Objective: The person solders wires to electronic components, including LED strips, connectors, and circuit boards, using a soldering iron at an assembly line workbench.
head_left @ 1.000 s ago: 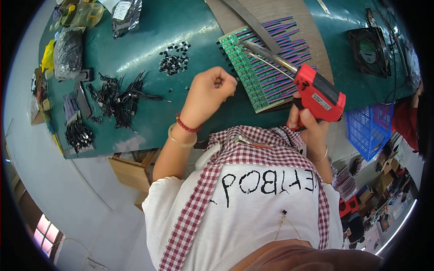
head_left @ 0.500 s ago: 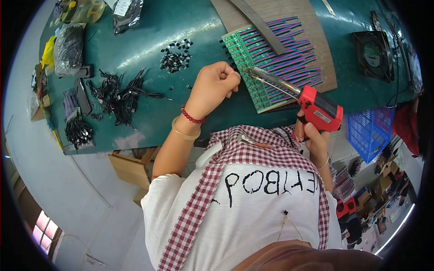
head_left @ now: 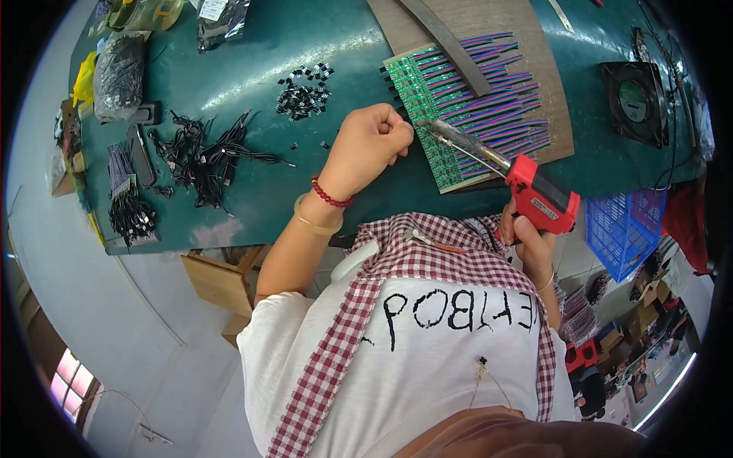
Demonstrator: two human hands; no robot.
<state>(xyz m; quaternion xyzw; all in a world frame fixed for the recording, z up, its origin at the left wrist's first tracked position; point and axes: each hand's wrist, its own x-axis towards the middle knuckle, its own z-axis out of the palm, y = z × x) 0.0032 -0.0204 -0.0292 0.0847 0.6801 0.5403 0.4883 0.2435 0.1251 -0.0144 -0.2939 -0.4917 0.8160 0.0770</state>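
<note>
My right hand [head_left: 532, 243] is wrapped round the grip of a red and black soldering gun [head_left: 544, 197]. Its tip reaches the left edge of a green circuit board panel [head_left: 437, 156], from which rows of coloured wires [head_left: 527, 131] run off to the right. Close by that tip, at the panel's left edge, my left hand [head_left: 372, 143] is closed in a pinch; what its fingertips hold is too small and hidden to make out. A dark flat bar [head_left: 450, 49] lies across the wires. Beyond my left hand sits a pile of small black-and-white connectors [head_left: 302, 99].
The panel rests on a brown board [head_left: 560, 114] on the green table [head_left: 252, 46]. Black cables [head_left: 200, 160], a wire bundle [head_left: 128, 206] and a bag of dark parts [head_left: 120, 80] lie left. At right are a square fan [head_left: 632, 103] and, below the table edge, a blue crate [head_left: 622, 229].
The view has shifted slightly, so the table things sit a little farther right. Both hands keep nearly the same pose, with the soldering gun tip still at the panel's left edge.
</note>
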